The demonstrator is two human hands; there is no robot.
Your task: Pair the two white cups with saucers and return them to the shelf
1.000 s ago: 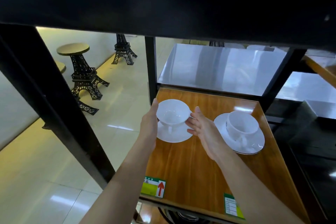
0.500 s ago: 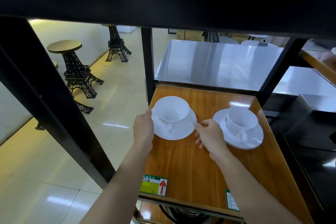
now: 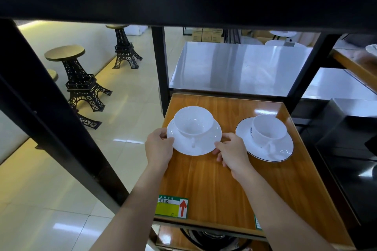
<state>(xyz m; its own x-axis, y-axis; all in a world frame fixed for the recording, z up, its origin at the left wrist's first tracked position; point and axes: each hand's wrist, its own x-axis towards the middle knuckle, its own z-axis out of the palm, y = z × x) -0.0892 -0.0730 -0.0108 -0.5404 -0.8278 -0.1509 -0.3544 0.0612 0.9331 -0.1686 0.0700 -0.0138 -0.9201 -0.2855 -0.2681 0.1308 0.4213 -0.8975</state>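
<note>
Obs.: left cup sits upright on left saucer, which rests on wooden shelf, handle toward the person. Left hand has its thumb on the saucer's left rim, fingers curled at the edge; right hand has fingertips touching the right rim, other fingers loosely bent beneath. Both grip the saucer lightly, neither clenched. Right cup on right saucer stands just beyond the right hand's knuckles, apart from the first saucer.

Assessment: final placement, approx. complete; both pairs on shelf.

Rec.: keep pressure even at both rims so cup doesn't slide; nudge w/o tilting. Release thumb first, then slide fingertips out flat. Withdraw right hand straight back, clear of right saucer's rim.
</note>
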